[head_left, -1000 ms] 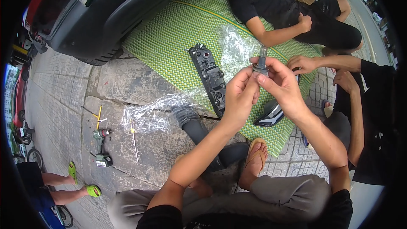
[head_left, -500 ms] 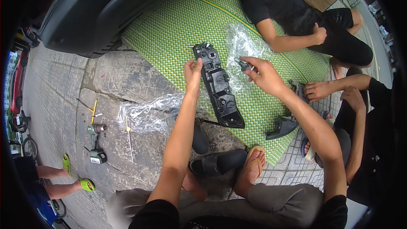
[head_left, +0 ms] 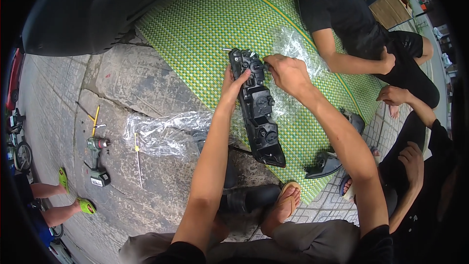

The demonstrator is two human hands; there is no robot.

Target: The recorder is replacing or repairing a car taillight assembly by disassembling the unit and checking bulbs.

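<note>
A long black car lamp housing [head_left: 261, 112] is held over the mat, tilted, its back with round caps and sockets facing up. My left hand [head_left: 232, 85] grips its upper left edge, the thumb lying across the back. My right hand [head_left: 291, 76] is closed in a pinch at the housing's upper right side. Its fingers mostly hide the small dark bulb socket they hold; whether the socket sits in a hole cannot be told.
Beneath is a green woven mat [head_left: 210, 29] with clear plastic wrap [head_left: 293, 44]. A dark car bumper [head_left: 73, 14] overhangs the upper left. On the pavement lie more wrap [head_left: 163, 134] and a cordless drill [head_left: 97, 159]. Black parts [head_left: 325, 164] and co-workers are at right.
My right hand has brought the bulb socket left and up against the housing's upper end. My left hand and the housing have shifted slightly right. A co-worker's hand has left the black part.
</note>
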